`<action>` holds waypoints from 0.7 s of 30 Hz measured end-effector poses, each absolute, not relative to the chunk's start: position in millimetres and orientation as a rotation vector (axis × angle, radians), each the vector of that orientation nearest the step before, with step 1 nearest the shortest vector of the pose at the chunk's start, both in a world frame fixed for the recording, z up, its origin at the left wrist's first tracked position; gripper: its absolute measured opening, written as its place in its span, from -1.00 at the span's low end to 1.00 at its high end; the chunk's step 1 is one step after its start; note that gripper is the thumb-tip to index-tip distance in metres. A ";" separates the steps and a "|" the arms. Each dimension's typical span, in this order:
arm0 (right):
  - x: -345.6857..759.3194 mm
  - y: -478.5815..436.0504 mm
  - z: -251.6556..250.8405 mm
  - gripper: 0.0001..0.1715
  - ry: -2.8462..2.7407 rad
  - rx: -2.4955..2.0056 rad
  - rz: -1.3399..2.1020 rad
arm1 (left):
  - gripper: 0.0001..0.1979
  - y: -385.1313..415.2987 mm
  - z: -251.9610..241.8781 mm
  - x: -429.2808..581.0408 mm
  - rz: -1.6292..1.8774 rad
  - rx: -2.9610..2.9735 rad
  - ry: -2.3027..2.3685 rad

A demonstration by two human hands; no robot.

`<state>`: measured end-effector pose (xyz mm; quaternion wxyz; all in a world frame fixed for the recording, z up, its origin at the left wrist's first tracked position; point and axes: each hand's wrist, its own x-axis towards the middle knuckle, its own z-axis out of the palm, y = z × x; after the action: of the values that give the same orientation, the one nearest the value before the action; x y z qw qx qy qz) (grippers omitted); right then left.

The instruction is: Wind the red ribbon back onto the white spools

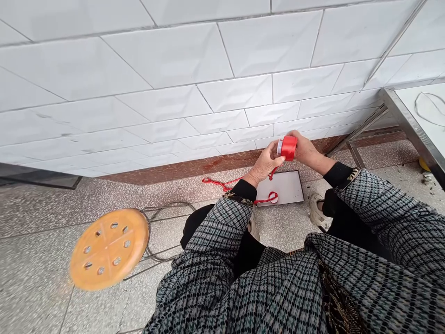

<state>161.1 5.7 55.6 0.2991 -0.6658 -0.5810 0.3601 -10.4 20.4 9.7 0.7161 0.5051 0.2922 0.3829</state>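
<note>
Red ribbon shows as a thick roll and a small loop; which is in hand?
The thick red roll, held between the left hand and right hand. The small red loop lies apart on the white panel, touched by neither.

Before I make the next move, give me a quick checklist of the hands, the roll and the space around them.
1. Left hand holding the red ribbon roll: ok, at its white-edged side.
2. Right hand supporting the roll: ok, at the opposite side, some fingers hidden.
3. Loose ribbon gathered up: not ok, it trails below the hands in loops and a curl.
4. Ribbon touching the white panel: cannot tell from this angle.
5. Orange stool away from both hands: ok, off to the left.
</note>
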 end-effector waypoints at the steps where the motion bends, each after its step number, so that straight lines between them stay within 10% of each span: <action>1: 163.4 6.2 56.8 -0.60 -1.584 -1.766 0.881 | -0.35 20.5 8.4 -10.2 0.828 1.119 0.643; 15: 234.8 29.7 89.6 -0.52 -1.692 -2.009 0.100 | -0.63 9.1 14.3 -25.4 0.570 1.142 0.597; 21: 292.1 33.8 103.9 -0.50 -1.446 -2.219 0.034 | -0.82 -23.5 -21.3 -58.6 -0.256 1.539 0.586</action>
<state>292.1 33.8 103.9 0.2442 -0.8124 -0.5293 0.0126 -58.6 -23.5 -21.3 0.6725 0.6835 0.2601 -0.1135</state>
